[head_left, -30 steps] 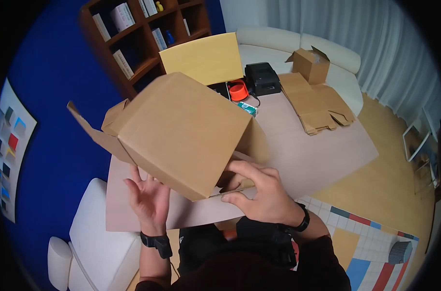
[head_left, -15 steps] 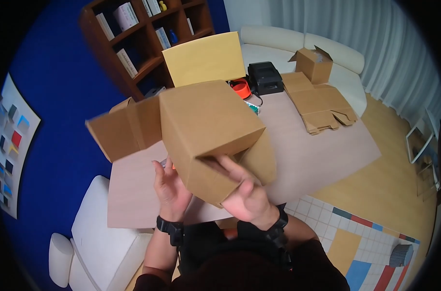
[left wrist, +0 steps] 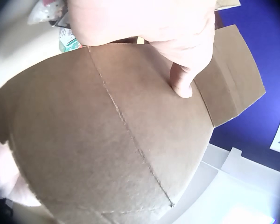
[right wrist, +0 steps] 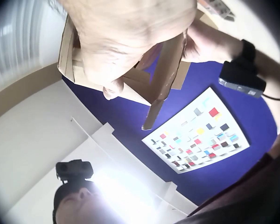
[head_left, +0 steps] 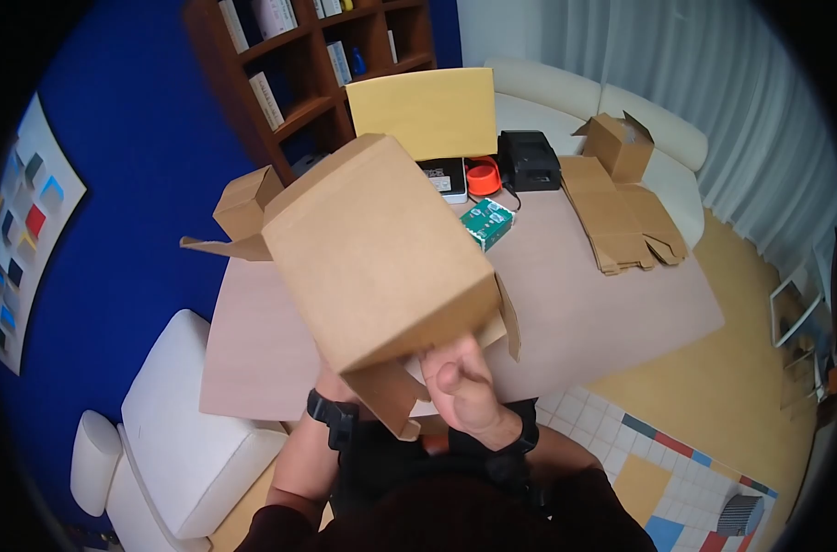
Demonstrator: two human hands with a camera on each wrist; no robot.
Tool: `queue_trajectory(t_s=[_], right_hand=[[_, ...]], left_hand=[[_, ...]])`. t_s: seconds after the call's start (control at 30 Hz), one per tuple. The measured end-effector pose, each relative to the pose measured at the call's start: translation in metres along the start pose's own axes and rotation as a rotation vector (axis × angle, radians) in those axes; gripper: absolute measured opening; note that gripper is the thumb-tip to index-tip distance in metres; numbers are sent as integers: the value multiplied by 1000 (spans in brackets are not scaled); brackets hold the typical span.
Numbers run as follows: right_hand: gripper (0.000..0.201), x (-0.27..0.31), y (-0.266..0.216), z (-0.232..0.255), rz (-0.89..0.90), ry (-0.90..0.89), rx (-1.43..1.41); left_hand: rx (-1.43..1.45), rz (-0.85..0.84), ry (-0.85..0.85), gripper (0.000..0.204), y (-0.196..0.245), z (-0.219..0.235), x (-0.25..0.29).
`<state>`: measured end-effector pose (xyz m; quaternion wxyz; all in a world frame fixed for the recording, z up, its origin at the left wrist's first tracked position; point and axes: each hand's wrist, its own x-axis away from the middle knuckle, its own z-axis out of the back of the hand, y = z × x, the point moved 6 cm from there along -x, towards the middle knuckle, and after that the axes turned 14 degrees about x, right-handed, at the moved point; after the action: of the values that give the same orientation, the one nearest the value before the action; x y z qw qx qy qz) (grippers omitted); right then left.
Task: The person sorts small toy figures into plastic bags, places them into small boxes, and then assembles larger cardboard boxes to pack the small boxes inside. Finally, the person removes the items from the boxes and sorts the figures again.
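Observation:
A large cardboard box point(head_left: 381, 248) is tilted in the air over the table, with flaps hanging loose at its near and left ends. My left hand point(head_left: 335, 382) is mostly hidden behind its near left side; in the left wrist view the hand point(left wrist: 149, 23) lies against the cardboard point(left wrist: 130, 121), one digit pressing its face. At the near opening, my right hand point(head_left: 462, 386) holds the box among the flaps, thumb raised and fingers partly hidden. The right wrist view shows this hand point(right wrist: 130, 42) over the box's edge point(right wrist: 170, 70).
On the table point(head_left: 602, 322) are a green packet point(head_left: 488, 223), an orange ring-shaped item point(head_left: 483, 177), a black device point(head_left: 529, 161) and flattened cardboard point(head_left: 621, 216). A yellow panel point(head_left: 423, 115) stands behind. Small boxes are at the left point(head_left: 248, 202) and on the sofa point(head_left: 618, 147).
The box has turned between my hands, bringing a broad face upward and a flap down toward me. My left hand has gone behind it; my right has stayed at the near opening.

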<state>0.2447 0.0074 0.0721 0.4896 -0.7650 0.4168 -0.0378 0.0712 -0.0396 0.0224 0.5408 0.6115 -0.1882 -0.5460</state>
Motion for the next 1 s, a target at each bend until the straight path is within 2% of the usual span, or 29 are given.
queue_trajectory(t_s=[0.07, 0.1, 0.17, 0.2, 0.23, 0.27, 0.3, 0.37, 0.4, 0.47, 0.5, 0.53, 0.6, 0.67, 0.7, 0.77, 0.8, 0.87, 0.9, 0.97, 1.0], right_hand=[[110, 1, 2, 12, -24, -33, -238], [100, -7, 0, 17, -13, -46, -383], [98, -18, -12, 26, -12, -49, -366], [96, -21, -17, 29, -6, -46, -348], [74, -19, -18, 37, 19, 60, -301], [74, -21, -23, 36, 12, 51, -299], [62, -22, -36, 37, 61, 136, -113], [38, -23, -60, 30, 112, 316, 161], [38, -24, -60, 31, 106, 308, 163], [34, -20, -75, 53, 177, 515, 384], [34, -25, -77, 58, 172, 508, 389], [34, -29, -85, 66, 226, 543, 491], [34, -35, -95, 74, 282, 589, 593], [33, -40, -99, 77, 214, 568, 773], [33, -43, -101, 79, 217, 585, 777], [42, -46, -100, 80, 239, 552, 804], [42, -46, -97, 85, 244, 590, 812], [62, -49, -80, 93, 259, 464, 579], [62, -44, -75, 104, 267, 492, 591], [79, -41, -43, 104, -24, 60, 201], [79, -33, -48, 107, -18, 72, 207]], left_hand=[[1313, 357, 204, 51, -23, 1, 8], [1314, 352, 212, 51, -27, 5, 8], [1406, 435, 275, 57, -44, 11, 8], [1407, 427, 284, 57, -38, 11, 7], [1203, 321, 272, 58, -22, 12, 3], [996, 219, 259, 59, -10, 16, 0], [998, 212, 270, 59, -14, 21, -2], [1531, 170, 100, 61, -17, 21, -6], [1533, 164, 109, 61, -14, 26, -10], [1435, 111, 155, 69, 2, 38, -20], [1240, 216, 238, 88, -4, 53, -11], [1226, 231, 192, 84, 7, 55, -11], [1221, 249, 227, 76, 7, 61, -7], [1158, 242, 240, 73, 30, 61, -9], [1094, 225, 257, 70, 38, 61, -12], [1131, 193, 349, 64, 35, 65, -12], [1149, 191, 376, 64, 36, 64, -12], [1206, 187, 346, 63, 51, 51, -19], [1252, 174, 368, 62, 57, 45, -23], [1274, 169, 361, 59, 57, 27, -28], [1280, 176, 350, 59, 55, 13, -29]])
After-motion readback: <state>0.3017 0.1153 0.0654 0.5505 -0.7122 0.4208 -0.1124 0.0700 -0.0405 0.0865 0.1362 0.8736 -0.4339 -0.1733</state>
